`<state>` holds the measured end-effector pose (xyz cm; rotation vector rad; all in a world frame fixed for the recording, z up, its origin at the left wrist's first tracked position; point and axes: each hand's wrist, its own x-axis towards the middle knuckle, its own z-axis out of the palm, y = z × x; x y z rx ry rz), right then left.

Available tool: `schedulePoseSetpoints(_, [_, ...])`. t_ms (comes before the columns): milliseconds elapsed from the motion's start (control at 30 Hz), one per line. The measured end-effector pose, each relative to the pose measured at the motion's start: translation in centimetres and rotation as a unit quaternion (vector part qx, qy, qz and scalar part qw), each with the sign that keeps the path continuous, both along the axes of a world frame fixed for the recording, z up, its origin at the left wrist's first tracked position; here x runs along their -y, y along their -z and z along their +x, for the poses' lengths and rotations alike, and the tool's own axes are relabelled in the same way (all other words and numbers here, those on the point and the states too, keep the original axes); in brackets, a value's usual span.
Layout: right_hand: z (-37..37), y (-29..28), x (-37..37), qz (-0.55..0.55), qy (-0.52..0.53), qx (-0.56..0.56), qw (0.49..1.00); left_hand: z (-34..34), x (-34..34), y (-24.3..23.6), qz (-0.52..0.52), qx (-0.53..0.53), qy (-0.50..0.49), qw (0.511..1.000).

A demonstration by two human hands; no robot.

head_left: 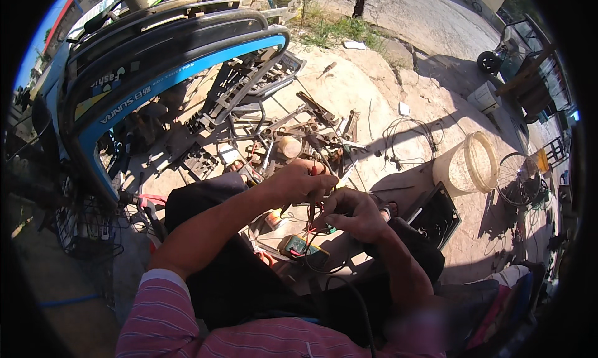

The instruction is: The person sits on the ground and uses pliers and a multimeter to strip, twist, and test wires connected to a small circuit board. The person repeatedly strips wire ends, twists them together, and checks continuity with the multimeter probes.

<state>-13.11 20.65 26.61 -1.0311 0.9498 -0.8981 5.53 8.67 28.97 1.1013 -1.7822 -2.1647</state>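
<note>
My left hand (304, 185) is closed in a pinch over my lap, on a slim stick with a red end that looks like a test probe (312, 211). Just to its right, my right hand (360, 216) pinches thin wires (311, 231), red and dark, between thumb and fingers. The exact ends in the fingertips are too small to make out. Below both hands lies a multimeter (301, 248) with a yellow-green case, wires running up from it. A dark cable (358, 294) curves across my lap.
Scattered tools and metal parts (308, 133) cover the ground ahead, around a round pale container (289, 147). A blue-edged frame (180, 68) stands at left. To the right are a white bucket (464, 165), a dark tray (439, 218), a spoked wheel (519, 178) and coiled wire (405, 137).
</note>
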Motion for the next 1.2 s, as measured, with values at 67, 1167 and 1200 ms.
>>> schedulePoseSetpoints(67, [0.6, 0.7, -0.1, -0.035, -0.023, -0.003, 0.999, -0.1, -0.4, 0.7, 0.052, -0.026, -0.015, 0.998])
schedulePoseSetpoints(1167, [-15.9, 0.5, 7.0, -0.092, 0.286, -0.445, 0.843, 1.1, 0.7, 0.4, -0.307, 0.107, 0.03, 0.945])
schedulePoseSetpoints(1200, [-19.0, 0.5, 8.2, -0.132, 0.325, -0.511, 0.785, 1.2, 0.6, 0.7, -0.329, 0.105, 0.028, 0.938])
